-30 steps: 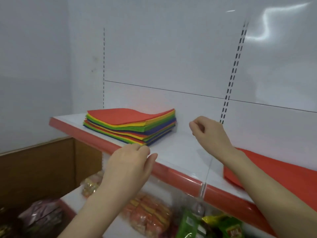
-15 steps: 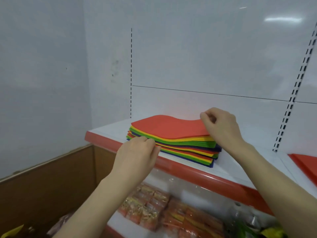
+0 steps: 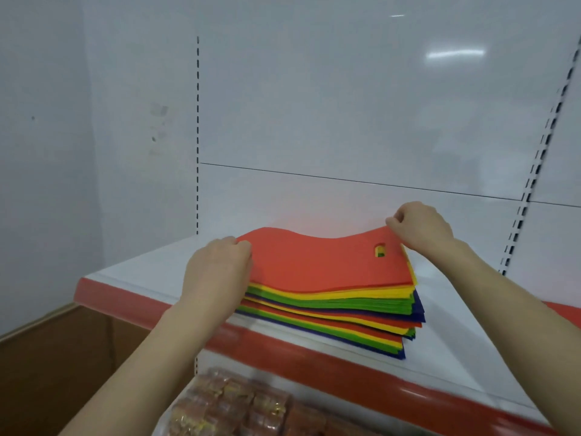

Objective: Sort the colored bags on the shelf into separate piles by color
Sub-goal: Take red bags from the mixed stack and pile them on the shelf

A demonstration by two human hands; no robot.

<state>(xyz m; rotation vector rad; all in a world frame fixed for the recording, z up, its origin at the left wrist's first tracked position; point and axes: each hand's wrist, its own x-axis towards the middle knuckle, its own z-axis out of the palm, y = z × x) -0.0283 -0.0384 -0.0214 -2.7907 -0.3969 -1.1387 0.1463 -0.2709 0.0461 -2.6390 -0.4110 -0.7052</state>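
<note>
White shelf [image 3: 141, 278] with a red front lip, carrying near its middle one mixed stack of bags [image 3: 330, 313]: red, yellow, green and blue layers interleaved, edges fanned out at the near right. On top, a wavy red bag [image 3: 314, 265], with its handle cut-out [image 3: 379, 249] toward the right end. At the right edge of view, a sliver of red [image 3: 566, 311] lying on the same shelf, perhaps a red pile, but too cropped to tell.

Left hand [image 3: 217, 272] at the stack's left edge, fingers curled onto the red bag's left end; whether gripping one layer or several, cannot tell. Right hand [image 3: 421, 226] at the far right corner, thumb and fingers pinched on that corner.

Step in hand, by the look: taking off the top red bag. Next calls for separating that single layer, lifting it clear without dragging the yellow beneath, then carrying it right.
</note>
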